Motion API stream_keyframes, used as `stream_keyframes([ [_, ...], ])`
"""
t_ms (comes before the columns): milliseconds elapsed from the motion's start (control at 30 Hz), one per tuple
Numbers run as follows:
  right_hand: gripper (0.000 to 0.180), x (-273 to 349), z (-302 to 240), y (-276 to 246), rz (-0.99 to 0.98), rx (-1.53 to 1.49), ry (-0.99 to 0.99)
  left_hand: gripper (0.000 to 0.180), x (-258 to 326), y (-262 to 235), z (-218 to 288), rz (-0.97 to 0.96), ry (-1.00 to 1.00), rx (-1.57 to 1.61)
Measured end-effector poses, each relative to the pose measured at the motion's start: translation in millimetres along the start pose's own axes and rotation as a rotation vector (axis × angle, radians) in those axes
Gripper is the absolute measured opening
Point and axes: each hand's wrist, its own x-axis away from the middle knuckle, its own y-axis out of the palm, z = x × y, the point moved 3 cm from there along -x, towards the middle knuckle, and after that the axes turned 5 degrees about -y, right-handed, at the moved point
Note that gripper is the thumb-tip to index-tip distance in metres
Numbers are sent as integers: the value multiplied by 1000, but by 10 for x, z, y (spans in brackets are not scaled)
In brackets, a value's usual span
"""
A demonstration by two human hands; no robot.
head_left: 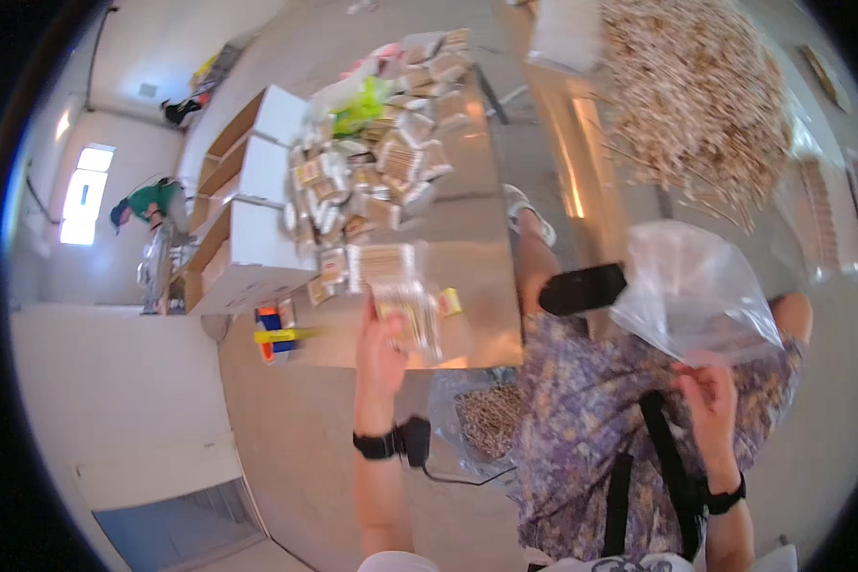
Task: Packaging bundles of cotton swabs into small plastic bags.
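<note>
My left hand (383, 351) is closed around a small clear pack of thin sticks (412, 319), held over the front of the metal table. Just beyond it lies another such pack (381, 265), and a small yellow label (449, 302) is beside it. On the right, my right hand (707, 389) pinches the near edge of a clear plastic bag (691, 291). The bag is spread above my lap, and nothing shows inside it. Motion blurs the held pack slightly.
Many stick packs (367, 181) are heaped on the metal table (481, 229) beside white cartons (248, 243). A heap of loose sticks (696, 95) covers the right-hand surface. Below is a bag of sticks (489, 419). A person in green (153, 200) is far left.
</note>
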Motion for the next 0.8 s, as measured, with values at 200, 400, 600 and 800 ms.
stream_keyframes([
  [200,37,34,-649,514,-226,-408,-171,69,1139,876,-727,-570,-467,-261],
  [400,25,115,-548,-102,-263,40,-48,69,1494,1503,-1251,-704,-716,-219],
  [600,34,344,-414,-589,112,-443,106,48,1454,1587,-1423,-469,-591,-58],
  [800,32,472,-142,-372,76,-758,260,53,1418,1720,-1443,-356,-566,81],
])
